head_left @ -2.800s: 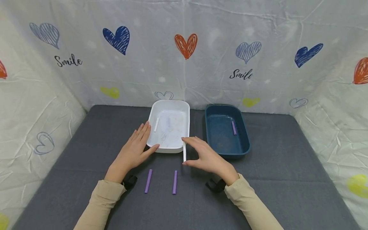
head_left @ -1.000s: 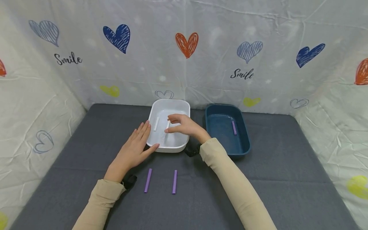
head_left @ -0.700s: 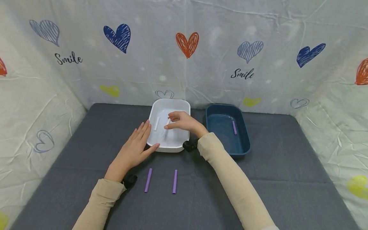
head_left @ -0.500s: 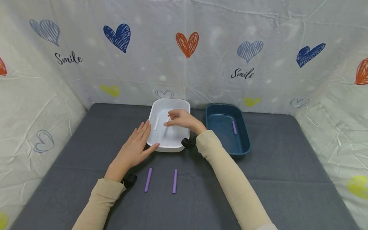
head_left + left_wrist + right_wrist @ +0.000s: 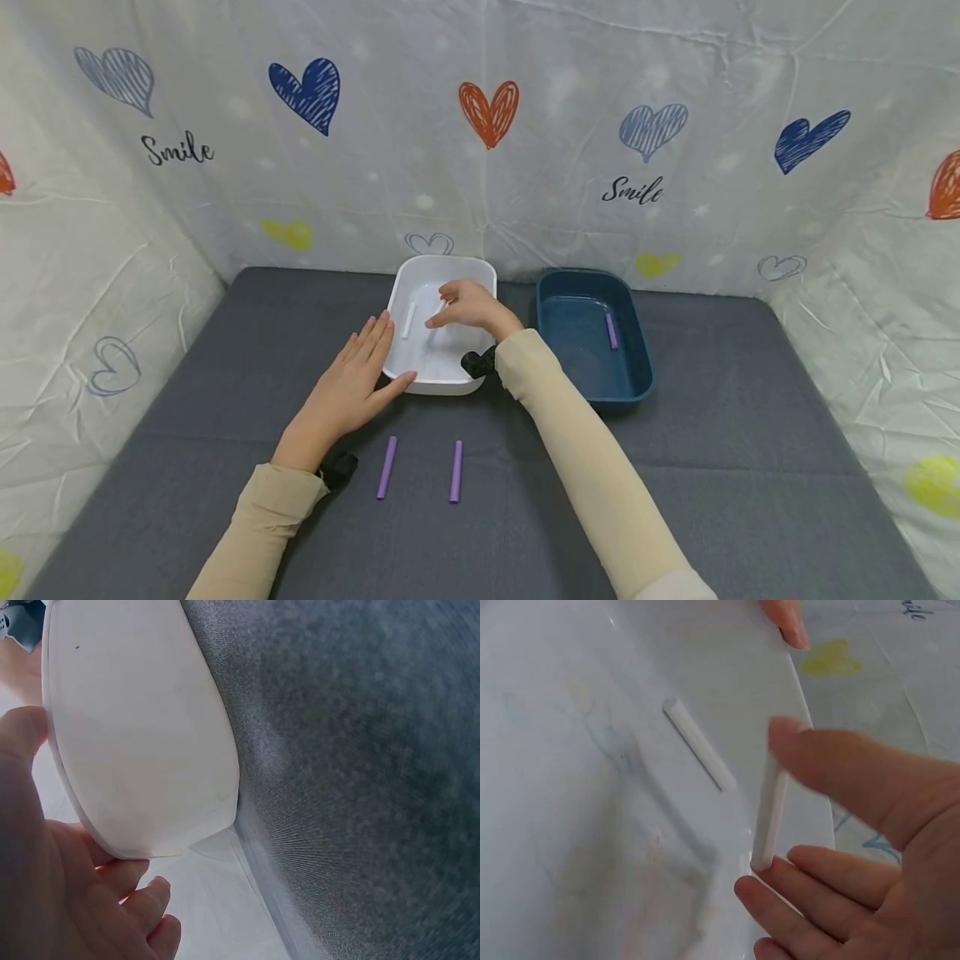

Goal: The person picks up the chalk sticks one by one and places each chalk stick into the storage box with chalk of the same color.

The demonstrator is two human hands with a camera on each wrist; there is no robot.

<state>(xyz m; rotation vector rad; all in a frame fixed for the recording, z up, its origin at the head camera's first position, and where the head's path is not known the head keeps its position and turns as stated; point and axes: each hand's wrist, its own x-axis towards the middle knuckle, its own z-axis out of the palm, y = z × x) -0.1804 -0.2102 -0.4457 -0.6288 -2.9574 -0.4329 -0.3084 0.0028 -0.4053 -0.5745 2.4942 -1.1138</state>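
Observation:
Inside the white tray [image 5: 442, 358], my right hand [image 5: 472, 305] pinches a white chalk stick [image 5: 769, 817] between thumb and fingertips, one at each end. The right wrist view shows this stick held above the tray floor, over its shadow. Another white chalk stick [image 5: 408, 321] lies on the tray floor to its left. My left hand [image 5: 343, 398] rests against the tray's near left corner, fingers straight along the left side and thumb on the front rim. Nearer me, two purple chalk sticks [image 5: 386, 468] lie apart on the grey cloth.
To the right of the white tray stands a dark blue tray [image 5: 543, 367] with one purple chalk stick [image 5: 611, 332] in it. Both trays sit at the back of the grey-covered table [image 5: 750, 417], close to a white curtain [image 5: 555, 167] printed with hearts.
My right hand has carried the white chalk stick from beside the white tray's front right corner to over its floor, drifting slightly farther back lately. My left hand has stayed in place.

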